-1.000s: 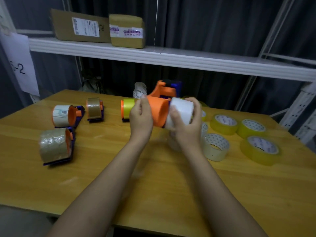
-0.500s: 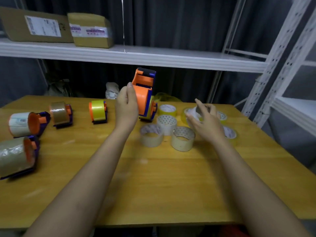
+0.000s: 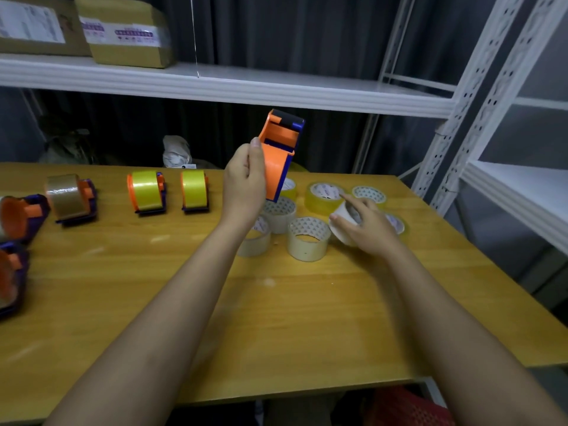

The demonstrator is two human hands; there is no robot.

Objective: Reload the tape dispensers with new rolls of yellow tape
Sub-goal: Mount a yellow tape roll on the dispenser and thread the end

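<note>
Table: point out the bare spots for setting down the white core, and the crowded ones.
Bare wood lies in front of the clear rolls, between the forearms toward the table near edge. Crowded: the rolls around the right hand and the dispenser row at left.

We counted six tape dispensers: one orange and blue empty dispenser (image 3: pixel 278 155) held up in the air, two dispensers loaded with yellow tape (image 3: pixel 147 192) (image 3: pixel 194 191) on the wooden table (image 3: pixel 276 327), one dispenser with brownish tape (image 3: pixel 69 196), and two dispensers (image 3: pixel 18 215) (image 3: pixel 10 276) cut off at the left edge. Loose rolls numbered at least eight (some were partly hidden): yellow rolls (image 3: pixel 322 195), pale clear rolls (image 3: pixel 308 238), and one white core (image 3: pixel 342 221). Two cardboard parcels (image 3: pixel 129 32) sat on the shelf (image 3: pixel 246 87).
</note>
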